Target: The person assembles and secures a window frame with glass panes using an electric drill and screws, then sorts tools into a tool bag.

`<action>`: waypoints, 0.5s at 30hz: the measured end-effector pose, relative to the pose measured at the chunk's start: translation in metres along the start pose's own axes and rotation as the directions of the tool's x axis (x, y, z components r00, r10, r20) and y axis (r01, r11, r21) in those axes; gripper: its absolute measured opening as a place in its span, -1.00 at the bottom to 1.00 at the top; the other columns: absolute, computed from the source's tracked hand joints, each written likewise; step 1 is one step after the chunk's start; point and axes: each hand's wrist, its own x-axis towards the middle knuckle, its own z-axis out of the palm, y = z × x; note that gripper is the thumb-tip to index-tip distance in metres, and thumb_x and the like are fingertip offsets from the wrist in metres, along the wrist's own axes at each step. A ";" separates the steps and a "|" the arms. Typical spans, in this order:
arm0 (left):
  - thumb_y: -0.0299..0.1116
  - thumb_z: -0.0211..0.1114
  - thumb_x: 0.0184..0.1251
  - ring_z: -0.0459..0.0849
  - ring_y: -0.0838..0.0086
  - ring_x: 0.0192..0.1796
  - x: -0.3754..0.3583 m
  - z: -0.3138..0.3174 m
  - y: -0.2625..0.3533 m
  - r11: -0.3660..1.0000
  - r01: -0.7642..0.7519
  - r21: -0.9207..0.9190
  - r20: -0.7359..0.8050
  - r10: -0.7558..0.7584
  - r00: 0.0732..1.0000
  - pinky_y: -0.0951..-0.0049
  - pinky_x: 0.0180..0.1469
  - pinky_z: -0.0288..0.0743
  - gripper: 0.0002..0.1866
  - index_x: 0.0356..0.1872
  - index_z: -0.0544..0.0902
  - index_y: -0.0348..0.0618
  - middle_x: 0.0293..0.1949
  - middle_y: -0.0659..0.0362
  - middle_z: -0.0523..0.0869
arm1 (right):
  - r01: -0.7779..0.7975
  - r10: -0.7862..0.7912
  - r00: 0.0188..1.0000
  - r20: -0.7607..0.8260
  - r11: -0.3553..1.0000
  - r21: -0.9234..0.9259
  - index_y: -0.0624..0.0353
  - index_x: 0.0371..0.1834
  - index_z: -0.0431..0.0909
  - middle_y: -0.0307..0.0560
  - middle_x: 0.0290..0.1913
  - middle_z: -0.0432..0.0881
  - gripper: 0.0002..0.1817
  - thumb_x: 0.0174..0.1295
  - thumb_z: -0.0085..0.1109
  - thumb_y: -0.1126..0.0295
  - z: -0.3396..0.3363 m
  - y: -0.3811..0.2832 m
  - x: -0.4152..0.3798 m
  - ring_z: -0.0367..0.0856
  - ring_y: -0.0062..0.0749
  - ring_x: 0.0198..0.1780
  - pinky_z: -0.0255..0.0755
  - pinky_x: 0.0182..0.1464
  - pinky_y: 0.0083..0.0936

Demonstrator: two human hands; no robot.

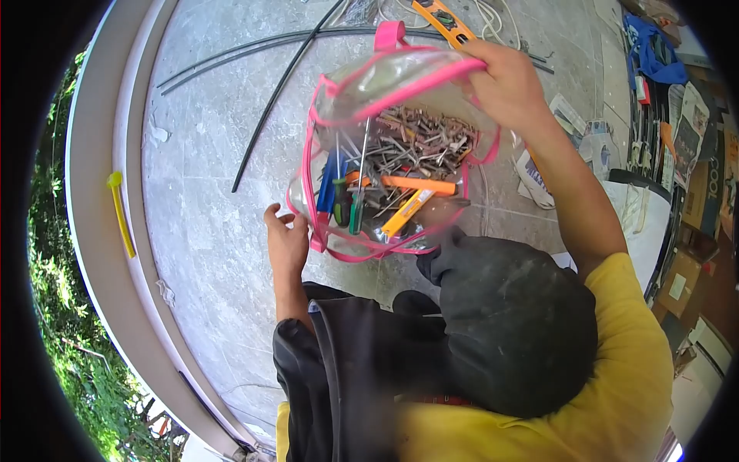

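A clear plastic bag with pink trim (416, 88) stands open on the floor. Inside lie many screws and plugs (419, 146), a green-handled screwdriver (356, 213), a blue-handled tool (329, 185), an orange tool (419, 184) and a yellow cutter (408, 213). My right hand (509, 85) grips the bag's pink rim at the upper right, fingers wrapped round it. At the bag's lower left, my left hand (287, 240) is beside the pink edge, its thumb and forefinger apart and nothing visible between them.
An orange level (445, 21) and black tubes (285, 96) lie on the tiled floor beyond the bag. A yellow tool (122, 215) rests on the ledge at left. Newspaper (535, 181), a blue bag (658, 54) and cardboard boxes (680, 282) are at right.
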 end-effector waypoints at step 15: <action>0.19 0.37 0.24 0.75 0.22 -0.18 -0.030 0.021 0.043 0.975 -0.099 0.201 0.257 0.045 0.965 0.29 -0.08 0.56 -0.25 -0.07 0.62 -0.54 -0.31 -0.08 0.75 | -0.105 0.122 0.989 0.083 0.978 -0.178 0.24 -0.01 0.66 0.11 -0.27 0.71 -0.62 0.28 0.24 0.16 0.015 0.003 0.034 0.72 -0.16 -0.19 0.50 -0.13 -0.19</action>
